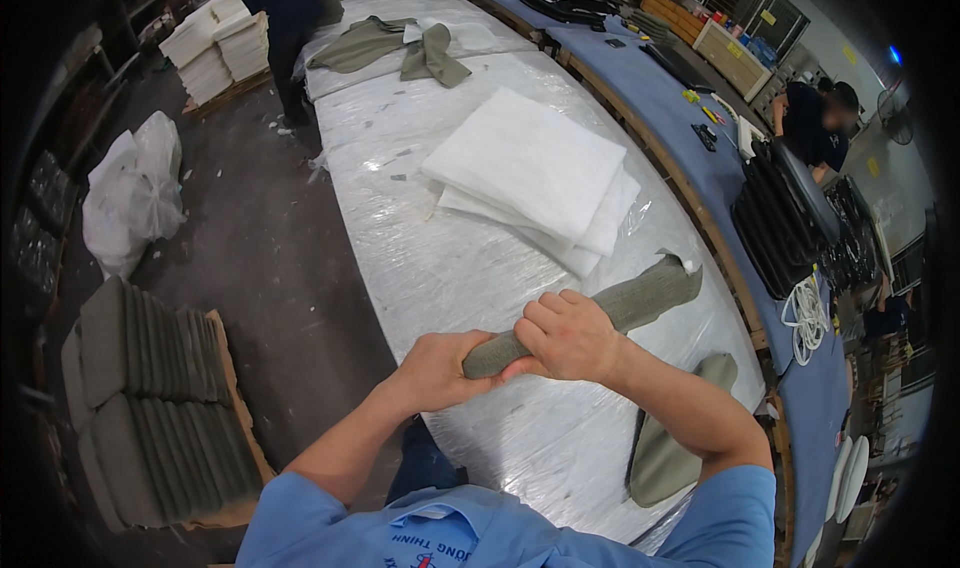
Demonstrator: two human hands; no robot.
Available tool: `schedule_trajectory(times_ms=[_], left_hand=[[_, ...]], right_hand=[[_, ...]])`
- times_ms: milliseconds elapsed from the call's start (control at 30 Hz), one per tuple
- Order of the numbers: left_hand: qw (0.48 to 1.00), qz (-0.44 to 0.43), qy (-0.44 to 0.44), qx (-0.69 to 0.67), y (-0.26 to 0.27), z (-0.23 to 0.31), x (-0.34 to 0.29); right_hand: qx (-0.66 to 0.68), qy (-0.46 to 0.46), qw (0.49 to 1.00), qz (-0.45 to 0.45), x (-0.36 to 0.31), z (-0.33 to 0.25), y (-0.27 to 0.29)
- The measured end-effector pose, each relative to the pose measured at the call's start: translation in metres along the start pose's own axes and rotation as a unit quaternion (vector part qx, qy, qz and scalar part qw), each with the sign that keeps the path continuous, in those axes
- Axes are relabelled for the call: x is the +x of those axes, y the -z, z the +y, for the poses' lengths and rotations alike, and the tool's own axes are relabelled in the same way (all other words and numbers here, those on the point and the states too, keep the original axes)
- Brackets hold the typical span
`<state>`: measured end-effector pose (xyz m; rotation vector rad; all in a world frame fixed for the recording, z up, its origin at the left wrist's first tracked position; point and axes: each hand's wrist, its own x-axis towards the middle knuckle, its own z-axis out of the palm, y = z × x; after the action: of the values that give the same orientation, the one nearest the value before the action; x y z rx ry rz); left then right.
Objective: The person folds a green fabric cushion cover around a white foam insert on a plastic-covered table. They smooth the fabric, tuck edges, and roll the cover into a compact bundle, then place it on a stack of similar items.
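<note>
Both my hands grip a long grey-green fabric cushion cover [648, 302] above the plastic-covered table [400, 238]. My left hand [440, 370] is closed around its near end. Just beside it, my right hand [566, 336] wraps over the cover in a fist. The cover's far end stretches to the right, and a bit of white stuffing shows there. Beneath my right forearm lies another grey-green cushion piece [668, 456], partly hidden by the arm. Beyond my hands sits a loose stack of white batting sheets [535, 163].
Grey-green fabric pieces [432, 60] lie at the table's far end, near a person [283, 8]. Stacked grey-green cushions [165, 408] and a white plastic bag [130, 203] stand on the left floor. Along the right, a blue table [640, 78] carries black cushions [780, 223] and white cord [805, 318].
</note>
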<state>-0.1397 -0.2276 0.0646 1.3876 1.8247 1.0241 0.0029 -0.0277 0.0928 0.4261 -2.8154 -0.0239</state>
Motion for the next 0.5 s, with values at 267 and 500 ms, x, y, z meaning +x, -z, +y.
schedule_trajectory(times_ms=[267, 500], left_hand=[[0.971, 0.150, -0.105, 0.152, -0.019, 0.010, -0.008], [0.933, 0.157, -0.186, 0.265, -0.029, 0.033, 0.006]], right_hand=[[0.031, -0.081, 0.996, 0.031, -0.013, 0.000, 0.016], [-0.039, -0.136, 0.982, 0.125, -0.057, 0.000, 0.012]])
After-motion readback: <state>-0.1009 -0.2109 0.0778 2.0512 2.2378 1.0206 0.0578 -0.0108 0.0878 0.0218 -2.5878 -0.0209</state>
